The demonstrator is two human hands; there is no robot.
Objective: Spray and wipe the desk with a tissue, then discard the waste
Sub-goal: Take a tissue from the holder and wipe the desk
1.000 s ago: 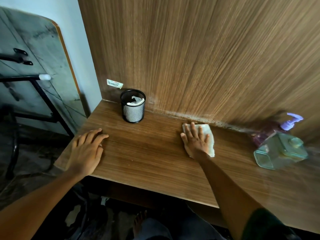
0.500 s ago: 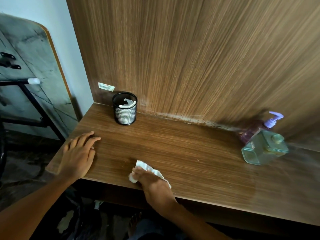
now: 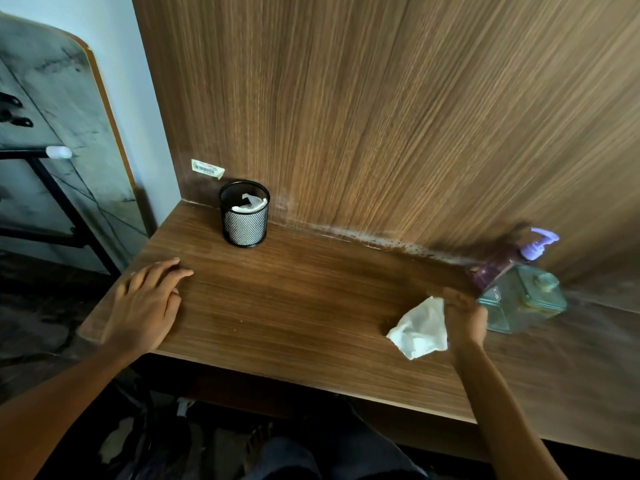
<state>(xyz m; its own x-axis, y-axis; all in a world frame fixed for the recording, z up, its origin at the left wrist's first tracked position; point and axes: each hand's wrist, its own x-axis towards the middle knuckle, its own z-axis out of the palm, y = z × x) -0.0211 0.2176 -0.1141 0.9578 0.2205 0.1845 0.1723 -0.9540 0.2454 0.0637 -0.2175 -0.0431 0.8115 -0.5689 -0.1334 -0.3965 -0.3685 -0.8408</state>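
A crumpled white tissue (image 3: 419, 329) lies on the wooden desk (image 3: 294, 306) at its right, pinched at its upper right edge by my right hand (image 3: 462, 315). Just right of that hand stands a clear greenish bottle with a purple pump head (image 3: 519, 292), nearly touching my fingers. My left hand (image 3: 147, 301) rests flat on the desk's left front corner, fingers spread, holding nothing. A black mesh cup (image 3: 245, 213) with white tissue inside stands at the back left by the wall panel.
A tall wood panel (image 3: 381, 116) rises behind the desk, with a barcode sticker (image 3: 207, 168) near the cup. A black metal frame (image 3: 52, 188) and a dark board stand left of the desk. My legs show below the front edge.
My right hand has swept the tissue from the back middle to the front edge, then across to the right beside the bottle. My left hand has stayed flat on the left corner.
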